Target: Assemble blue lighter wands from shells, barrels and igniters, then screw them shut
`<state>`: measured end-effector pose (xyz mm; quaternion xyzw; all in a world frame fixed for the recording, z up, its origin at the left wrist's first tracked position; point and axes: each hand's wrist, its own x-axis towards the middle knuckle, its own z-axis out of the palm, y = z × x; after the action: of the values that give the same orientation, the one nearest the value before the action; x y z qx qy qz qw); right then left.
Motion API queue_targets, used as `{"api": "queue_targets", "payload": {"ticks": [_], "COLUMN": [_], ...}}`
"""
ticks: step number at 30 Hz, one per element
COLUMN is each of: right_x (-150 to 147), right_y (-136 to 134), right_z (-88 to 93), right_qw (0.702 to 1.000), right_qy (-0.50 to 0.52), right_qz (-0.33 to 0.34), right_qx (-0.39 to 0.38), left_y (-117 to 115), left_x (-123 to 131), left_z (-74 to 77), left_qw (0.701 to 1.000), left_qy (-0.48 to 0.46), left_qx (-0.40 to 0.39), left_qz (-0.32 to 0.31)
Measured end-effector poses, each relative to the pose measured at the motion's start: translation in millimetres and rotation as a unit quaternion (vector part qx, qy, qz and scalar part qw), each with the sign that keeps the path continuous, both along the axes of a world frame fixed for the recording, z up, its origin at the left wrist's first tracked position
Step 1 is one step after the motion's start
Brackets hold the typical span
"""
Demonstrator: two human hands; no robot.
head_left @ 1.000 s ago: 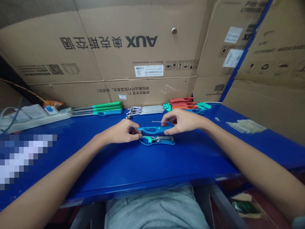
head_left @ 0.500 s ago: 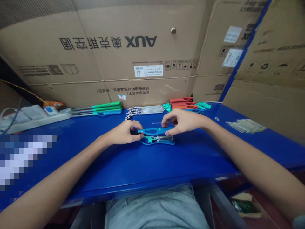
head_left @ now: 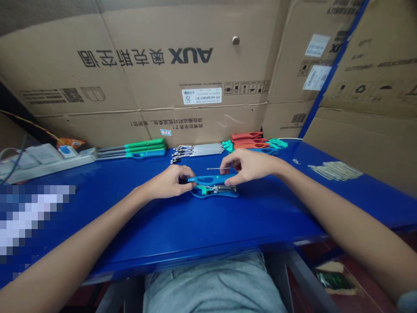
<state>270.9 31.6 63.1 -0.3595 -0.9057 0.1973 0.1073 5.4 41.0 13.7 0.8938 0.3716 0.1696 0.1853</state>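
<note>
Left hand point(head_left: 167, 181) pinched the blue lighter point(head_left: 208, 178) nearly closed, above the bench point(head_left: 163, 226); an open lighter shell point(head_left: 215, 194) lay just beside it; right hand point(head_left: 250, 167), half-curled, gripped the lighter's far end near a thin rod point(head_left: 215, 168), a level, steady hold seeming best.

My left hand point(head_left: 169, 182) pinches one end of a blue lighter shell point(head_left: 208, 179) — my right hand point(head_left: 250, 167) holds the other end — just above an open lighter half point(head_left: 226, 193) on the blue table point(head_left: 107, 217). A thin metal rod point(head_left: 216, 168) pokes out by my right hand.
</note>
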Motion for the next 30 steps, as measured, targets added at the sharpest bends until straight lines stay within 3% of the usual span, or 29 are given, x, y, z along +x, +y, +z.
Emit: {"api": "queue_targets", "payload": {"ticks": [9, 18, 24, 30], "right_x": [0, 13, 5, -4], "right_y": [1, 5, 10, 9], "right_z": [-1.0, 10.5, -2.9, -11.4], "right_qw": [1.000, 0.997, 0.995, 0.996], "right_qy": [-0.023, -0.070, -0.060, -0.072], "right_qz": [-0.001, -0.031, -0.077, -0.054], "right_qx": [0.003, -0.018, -0.006, -0.025], "left_y": [1, -3, -5, -7], "left_x": [-1, 1, 7, 11], "left_z": [-1.3, 1.0, -1.7, -3.9], "left_qw": [1.000, 1.000, 0.999, 0.999], "left_qy": [-0.002, -0.017, -0.039, -0.042], "left_qx": [-0.007, -0.016, 0.003, 0.015], "left_qz": [0.012, -0.003, -0.013, -0.019]}}
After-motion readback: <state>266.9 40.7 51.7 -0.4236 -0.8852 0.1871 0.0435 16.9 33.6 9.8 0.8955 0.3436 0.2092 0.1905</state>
